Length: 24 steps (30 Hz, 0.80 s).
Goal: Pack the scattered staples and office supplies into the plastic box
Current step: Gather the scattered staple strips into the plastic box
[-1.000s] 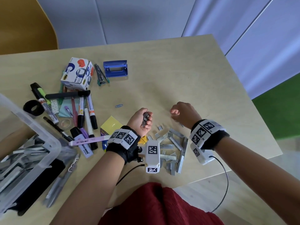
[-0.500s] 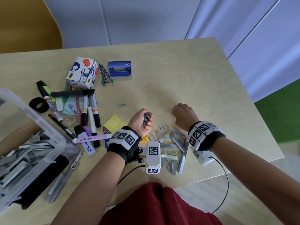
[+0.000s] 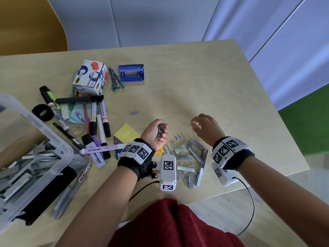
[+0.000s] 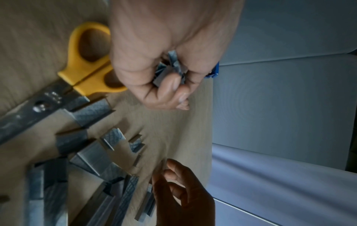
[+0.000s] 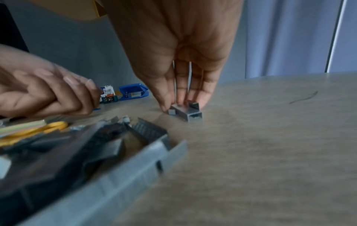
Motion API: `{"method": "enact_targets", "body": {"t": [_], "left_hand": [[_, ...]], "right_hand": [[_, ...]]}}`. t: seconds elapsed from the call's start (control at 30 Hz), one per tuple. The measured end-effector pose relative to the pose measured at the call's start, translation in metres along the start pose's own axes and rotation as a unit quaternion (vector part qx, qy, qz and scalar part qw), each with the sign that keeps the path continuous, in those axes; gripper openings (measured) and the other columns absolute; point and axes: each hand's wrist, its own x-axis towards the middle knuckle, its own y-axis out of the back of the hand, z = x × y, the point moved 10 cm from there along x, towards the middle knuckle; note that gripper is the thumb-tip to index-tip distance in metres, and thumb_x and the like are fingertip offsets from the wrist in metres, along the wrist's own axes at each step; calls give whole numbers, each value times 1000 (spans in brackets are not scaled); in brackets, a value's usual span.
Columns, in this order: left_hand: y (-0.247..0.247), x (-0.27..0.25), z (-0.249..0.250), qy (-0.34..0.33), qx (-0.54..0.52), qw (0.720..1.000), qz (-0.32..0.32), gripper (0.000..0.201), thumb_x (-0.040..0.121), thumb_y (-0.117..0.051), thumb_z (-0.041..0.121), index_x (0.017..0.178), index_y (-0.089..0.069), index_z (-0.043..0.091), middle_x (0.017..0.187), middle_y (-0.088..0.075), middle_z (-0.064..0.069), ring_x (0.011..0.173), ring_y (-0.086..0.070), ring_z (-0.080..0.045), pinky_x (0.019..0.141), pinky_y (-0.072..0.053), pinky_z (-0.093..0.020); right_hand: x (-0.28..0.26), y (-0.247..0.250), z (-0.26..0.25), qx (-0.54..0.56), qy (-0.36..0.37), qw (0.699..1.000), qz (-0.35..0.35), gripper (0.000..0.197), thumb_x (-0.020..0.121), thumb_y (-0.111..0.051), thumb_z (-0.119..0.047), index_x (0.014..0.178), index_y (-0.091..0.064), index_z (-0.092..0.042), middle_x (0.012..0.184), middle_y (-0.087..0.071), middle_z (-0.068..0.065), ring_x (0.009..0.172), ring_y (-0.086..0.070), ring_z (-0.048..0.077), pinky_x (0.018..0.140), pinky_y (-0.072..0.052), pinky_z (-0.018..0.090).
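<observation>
My left hand (image 3: 161, 132) is curled into a fist around a bunch of silver staple strips (image 4: 173, 68), just above the table. A pile of loose staple strips (image 3: 190, 157) lies near the table's front edge between my wrists. My right hand (image 3: 201, 125) reaches down beyond the pile. Its straight fingertips (image 5: 181, 99) touch a few short staple pieces (image 5: 186, 113) on the wood. The clear plastic box (image 3: 41, 122) stands at the left with many staple strips (image 3: 26, 166) inside. Yellow-handled scissors (image 4: 86, 61) lie under my left hand.
Markers and pens (image 3: 97, 122), a tape dispenser carton (image 3: 90, 77), a blue hole punch (image 3: 131, 73), a staple remover (image 3: 114, 79), a black tape roll (image 3: 42, 113), yellow sticky notes (image 3: 126, 133) and a paper clip (image 3: 134, 112) lie scattered left of centre. The table's front edge (image 3: 249, 186) is close.
Both hands stay almost where they were. The left hand keeps its grip on the staples, and the right hand has only shifted slightly over the short pieces.
</observation>
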Motion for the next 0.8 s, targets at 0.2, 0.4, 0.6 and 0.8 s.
{"method": "enact_targets", "body": {"t": [0.2,0.4,0.6,0.8], "left_hand": [[-2,-3,-4,4,0,1000,0,39,98,-34,26,64,-45,12,38,-45,4,26,-36,-5,28,-22,-11],[3,-3,-8,-1,-4,1000,24,37,98,-37,23,65,-47,8,40,-49,0,30,-44,-9,31,-30,-11],[-13,-7,-6,-20,4,1000,-2,25,96,-42,13,73,-51,11,62,-59,-1,58,-57,-8,51,-47,-17],[-4,-5,-10,9,-19,1000,3,35,97,-40,25,68,-49,8,43,-51,-1,29,-45,-9,31,-34,-11]], "right_hand": [[4,-5,-2,14,-16,1000,13,19,85,-51,4,91,-69,0,96,-61,15,88,-56,31,76,-42,29],[3,13,-30,90,-10,995,34,18,83,-55,1,89,-71,-1,94,-67,14,84,-60,22,82,-47,29],[-21,16,-114,186,106,977,10,11,81,-62,-3,85,-72,-3,87,-66,10,75,-60,18,76,-51,26],[-2,38,-55,188,37,978,84,11,83,-62,-2,87,-72,2,89,-69,16,75,-64,23,81,-52,33]]}}
